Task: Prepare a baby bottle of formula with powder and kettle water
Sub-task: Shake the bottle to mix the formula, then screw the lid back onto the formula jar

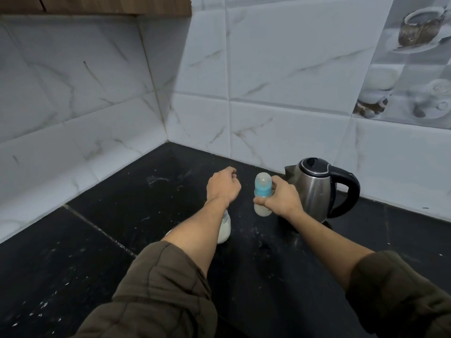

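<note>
A baby bottle (262, 189) with a blue collar and a clear cap holds pale milky liquid in its lower part. My right hand (280, 198) grips it round the middle, upright, just above the black counter (122, 203). My left hand (223, 185) hovers to the bottle's left with its fingers curled, and nothing shows in it. Under my left forearm stands a clear jar of white powder (225, 229), mostly hidden by the arm. A steel kettle (317, 189) with a black handle and lid stands right behind my right hand.
White marble tiles form a wall corner behind the counter. Specks of spilled powder dot the black counter around the jar and towards the front left. A wooden cabinet edge (97, 6) hangs at the top left.
</note>
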`<state>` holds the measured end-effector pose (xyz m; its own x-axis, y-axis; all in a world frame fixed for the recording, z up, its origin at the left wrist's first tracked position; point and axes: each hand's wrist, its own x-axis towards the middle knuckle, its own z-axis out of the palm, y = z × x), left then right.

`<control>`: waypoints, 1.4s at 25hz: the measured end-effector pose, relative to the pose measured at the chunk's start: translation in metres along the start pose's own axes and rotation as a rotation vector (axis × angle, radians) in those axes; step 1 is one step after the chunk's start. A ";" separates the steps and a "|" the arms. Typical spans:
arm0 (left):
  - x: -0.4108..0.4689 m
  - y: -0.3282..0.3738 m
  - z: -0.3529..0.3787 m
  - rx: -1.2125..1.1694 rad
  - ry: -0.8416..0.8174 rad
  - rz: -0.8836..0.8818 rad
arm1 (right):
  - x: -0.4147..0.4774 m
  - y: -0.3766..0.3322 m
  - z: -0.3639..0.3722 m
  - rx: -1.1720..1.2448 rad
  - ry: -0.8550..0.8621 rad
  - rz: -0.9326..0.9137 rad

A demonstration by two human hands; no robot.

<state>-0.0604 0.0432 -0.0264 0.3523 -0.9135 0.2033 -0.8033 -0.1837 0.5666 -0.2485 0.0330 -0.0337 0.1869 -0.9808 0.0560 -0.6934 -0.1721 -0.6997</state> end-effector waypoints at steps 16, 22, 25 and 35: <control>-0.011 -0.024 0.014 0.017 -0.052 -0.056 | -0.014 0.042 0.041 -0.020 -0.132 0.115; -0.009 -0.026 0.012 0.022 -0.046 -0.064 | -0.007 0.044 0.033 0.011 -0.260 0.141; -0.004 -0.026 0.004 0.005 -0.019 -0.069 | 0.003 0.048 0.021 0.114 -0.356 0.085; 0.007 -0.036 -0.033 -0.030 0.086 -0.074 | 0.011 -0.042 0.016 0.174 0.264 -0.409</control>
<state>-0.0131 0.0553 -0.0193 0.4514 -0.8630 0.2269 -0.7591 -0.2377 0.6061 -0.2061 0.0306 -0.0146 0.2206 -0.8302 0.5120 -0.4704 -0.5504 -0.6898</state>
